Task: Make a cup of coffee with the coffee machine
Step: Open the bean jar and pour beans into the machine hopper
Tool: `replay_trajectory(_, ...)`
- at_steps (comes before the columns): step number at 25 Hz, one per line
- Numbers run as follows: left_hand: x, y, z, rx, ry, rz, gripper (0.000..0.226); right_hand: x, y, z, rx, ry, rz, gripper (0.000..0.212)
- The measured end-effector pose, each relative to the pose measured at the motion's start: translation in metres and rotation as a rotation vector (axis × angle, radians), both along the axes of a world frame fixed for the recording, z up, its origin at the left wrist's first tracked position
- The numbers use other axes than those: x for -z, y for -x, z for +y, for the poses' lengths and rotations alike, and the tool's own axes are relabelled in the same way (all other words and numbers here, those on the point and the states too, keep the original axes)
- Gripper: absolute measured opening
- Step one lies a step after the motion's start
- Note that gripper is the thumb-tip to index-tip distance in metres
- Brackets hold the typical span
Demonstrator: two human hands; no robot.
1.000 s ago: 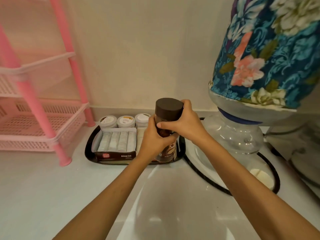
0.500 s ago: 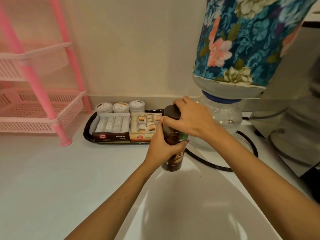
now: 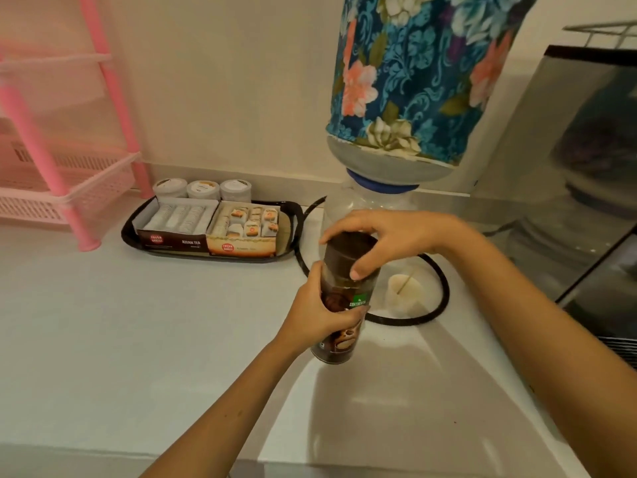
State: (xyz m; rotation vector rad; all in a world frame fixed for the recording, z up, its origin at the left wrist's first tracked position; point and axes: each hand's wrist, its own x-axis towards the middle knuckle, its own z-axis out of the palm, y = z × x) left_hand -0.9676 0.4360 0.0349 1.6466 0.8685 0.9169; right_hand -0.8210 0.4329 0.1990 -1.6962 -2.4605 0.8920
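A dark glass coffee jar [image 3: 344, 319] with a green and brown label is held above the white counter [image 3: 138, 339], in the middle of the view. My left hand [image 3: 317, 312] grips the jar's body from the left. My right hand [image 3: 382, 236] curls over its dark brown lid [image 3: 344, 250], thumb on the lid's front. A white paper cup [image 3: 405, 291] with a thin stirrer stick in it stands just right of the jar, under the water dispenser. At the right edge a dark machine [image 3: 593, 201] with a glossy front is partly in view.
A black tray [image 3: 131, 232] at the back holds two open tea-bag boxes [image 3: 210, 229] and three small white tubs [image 3: 203, 189]. A pink plastic rack [image 3: 58, 188] stands at the left. The flower-covered water bottle [image 3: 424, 74] sits on its dispenser, ringed by a black cable [image 3: 441, 291].
The jar came off the tray, toward me and to the right, close to the cup. Both hands stayed on it, the right one over the lid.
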Motion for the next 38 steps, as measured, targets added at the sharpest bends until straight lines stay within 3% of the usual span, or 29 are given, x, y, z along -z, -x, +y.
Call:
replay_trajectory(5, 0.019, -0.024, -0.024, -0.054, 0.041, -0.054, 0.072, 0.014, -0.008, -0.016, 0.008, -0.086, -0.342, 0.073)
replay_trajectory(8, 0.028, -0.025, -0.024, -0.076, 0.043, -0.051, 0.074, 0.038, -0.003, -0.017, 0.038, -0.155, -0.435, 0.076)
replay_trajectory(19, 0.036, -0.015, -0.015, -0.057, 0.111, 0.051, 0.074, 0.056, 0.005, -0.010, 0.063, -0.160, -0.371, 0.071)
replay_trajectory(26, 0.042, -0.012, -0.009, 0.003, 0.110, 0.081, 0.090, 0.023, 0.012, -0.012, -0.122, 0.058, -0.225, 0.059)
replay_trajectory(27, 0.042, -0.011, -0.009, 0.008, 0.113, 0.085, 0.086, 0.021, 0.016, -0.010, -0.070, 0.041, -0.279, 0.061)
replay_trajectory(29, 0.040, -0.009, -0.009, 0.010, 0.111, 0.096, 0.078, 0.031, 0.030, -0.010, 0.055, 0.016, -0.567, 0.075)
replay_trajectory(31, 0.041, -0.006, -0.007, 0.025, 0.116, 0.102, 0.075, 0.050, 0.040, -0.010, 0.146, -0.031, -0.723, 0.075)
replay_trajectory(33, 0.042, -0.004, -0.005, 0.046, 0.124, 0.120, 0.072, 0.055, 0.042, -0.012, 0.167, -0.073, -0.671, 0.069)
replay_trajectory(38, 0.043, -0.005, -0.002, 0.052, 0.108, 0.140, 0.090, 0.020, 0.027, -0.011, -0.118, 0.107, -0.437, 0.073)
